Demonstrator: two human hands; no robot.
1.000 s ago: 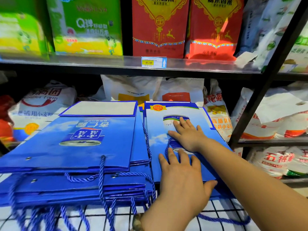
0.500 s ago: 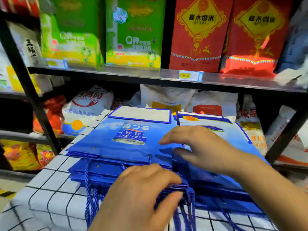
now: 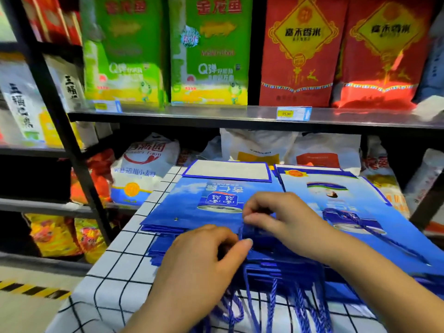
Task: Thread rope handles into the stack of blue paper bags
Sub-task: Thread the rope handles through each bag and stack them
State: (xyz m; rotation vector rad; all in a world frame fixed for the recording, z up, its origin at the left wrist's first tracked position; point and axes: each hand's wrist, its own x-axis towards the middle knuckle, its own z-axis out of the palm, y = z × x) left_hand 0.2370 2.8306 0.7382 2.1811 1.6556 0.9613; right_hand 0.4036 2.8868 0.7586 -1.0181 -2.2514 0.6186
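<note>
Two stacks of flat blue paper bags lie on a checked cloth. The left stack [image 3: 192,207] has its open ends toward me, and the right stack [image 3: 355,212] lies beside it. Several blue rope handles [image 3: 271,306] hang over the near edge. My left hand [image 3: 201,258] grips the near edge of the left stack's top bag, thumb over it. My right hand [image 3: 281,217] pinches a blue rope at that bag's edge, fingers curled. The rope's end is hidden under my fingers.
The white cloth with black grid lines [image 3: 115,267] covers the table. Black metal shelving [image 3: 240,116] stands behind with green and red rice bags above and white sacks [image 3: 144,169] below. A shelf post [image 3: 60,121] rises at the left, with floor beside it.
The view swung left and nearer. Both hands left the right stack and came onto the near edge of the left stack, where the right hand now pinches a rope.
</note>
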